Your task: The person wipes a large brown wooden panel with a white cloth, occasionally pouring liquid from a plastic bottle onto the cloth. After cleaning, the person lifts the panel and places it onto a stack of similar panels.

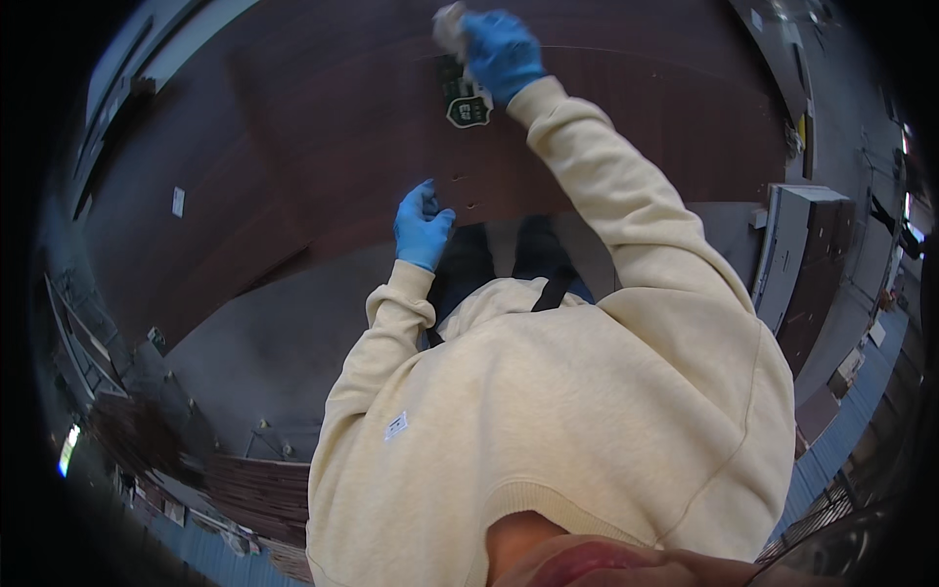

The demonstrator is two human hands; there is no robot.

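In the blue-gloved right hand point(506, 57), beyond the green shield-shaped label point(469, 112), whitish cloth point(449, 29), likely soft, best bunched, is clenched, the blue-gloved left hand point(424, 230) half-curled, seemingly empty.

On panel point(323, 137): label point(469, 112) just nearer than right hand point(504, 59), sticker point(178, 202) far left; at near edge, left hand point(424, 235).

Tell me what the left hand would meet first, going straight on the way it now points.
Probably the green label on the brown board; whether the left hand would touch it or pass above is unclear.
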